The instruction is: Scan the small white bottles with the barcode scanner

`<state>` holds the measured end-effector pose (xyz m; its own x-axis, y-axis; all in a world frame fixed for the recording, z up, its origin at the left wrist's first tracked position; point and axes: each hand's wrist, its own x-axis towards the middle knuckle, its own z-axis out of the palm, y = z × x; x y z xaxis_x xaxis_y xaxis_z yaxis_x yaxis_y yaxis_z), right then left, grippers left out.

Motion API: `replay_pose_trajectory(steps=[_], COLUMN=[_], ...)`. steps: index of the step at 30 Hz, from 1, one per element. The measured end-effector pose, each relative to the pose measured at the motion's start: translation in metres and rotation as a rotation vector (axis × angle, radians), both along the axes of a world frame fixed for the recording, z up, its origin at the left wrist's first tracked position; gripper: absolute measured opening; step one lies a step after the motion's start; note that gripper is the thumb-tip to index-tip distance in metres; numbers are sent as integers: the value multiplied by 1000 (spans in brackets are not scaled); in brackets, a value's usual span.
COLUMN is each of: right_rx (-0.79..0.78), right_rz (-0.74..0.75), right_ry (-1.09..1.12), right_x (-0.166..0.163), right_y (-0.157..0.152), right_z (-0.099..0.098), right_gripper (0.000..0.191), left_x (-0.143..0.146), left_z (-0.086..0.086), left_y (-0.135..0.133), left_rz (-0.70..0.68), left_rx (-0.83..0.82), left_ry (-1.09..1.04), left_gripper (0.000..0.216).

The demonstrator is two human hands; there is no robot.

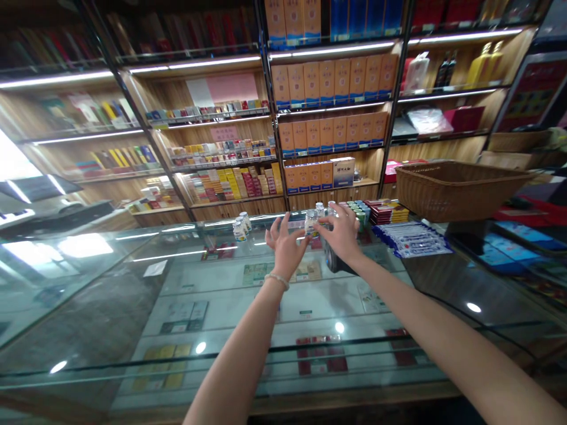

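Both my arms reach forward over a glass display counter (pixel 133 277). My right hand (pixel 343 233) has its fingers closed around a small clear bottle with a white cap (pixel 311 221) at the far side of the counter. My left hand (pixel 286 242), with a bead bracelet at the wrist, is open with fingers spread just left of that bottle. More small white-capped bottles (pixel 241 227) stand together to the left. Another capped bottle (pixel 319 208) stands just behind my right hand.
A wicker basket (pixel 456 186) sits on a raised stand at the right. Blue and white packets (pixel 411 239) and stacked small boxes (pixel 361 212) lie near it. Shelves of orange boxes (pixel 332 79) and cigarette packs (pixel 230 183) line the back wall. Goods lie under the glass.
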<state>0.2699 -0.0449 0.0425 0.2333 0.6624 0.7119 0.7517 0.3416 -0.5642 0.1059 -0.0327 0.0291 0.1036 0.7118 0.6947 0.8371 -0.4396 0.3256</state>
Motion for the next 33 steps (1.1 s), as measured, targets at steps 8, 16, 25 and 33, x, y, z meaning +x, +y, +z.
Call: replay_pose_trajectory(steps=[8,16,25,33], right_rx=[-34,-115,-180,-220], right_rz=[70,193,262,304], right_ry=[-4,19,-41,-86], right_x=[-47,-117,-158,-180], right_y=[5,8,15,29], right_z=[9,-10,-34,-41], right_gripper=[29,23,29,29], left_x=[-54,-123,-169,-193], left_z=[23,10,-11,-22], left_y=[-5,-18,-17,-4], left_rz=[19,126,157,180], left_rx=[-21,-107,-171,-184], left_ry=[120,180,246,272], left_gripper=[16,15,12,12])
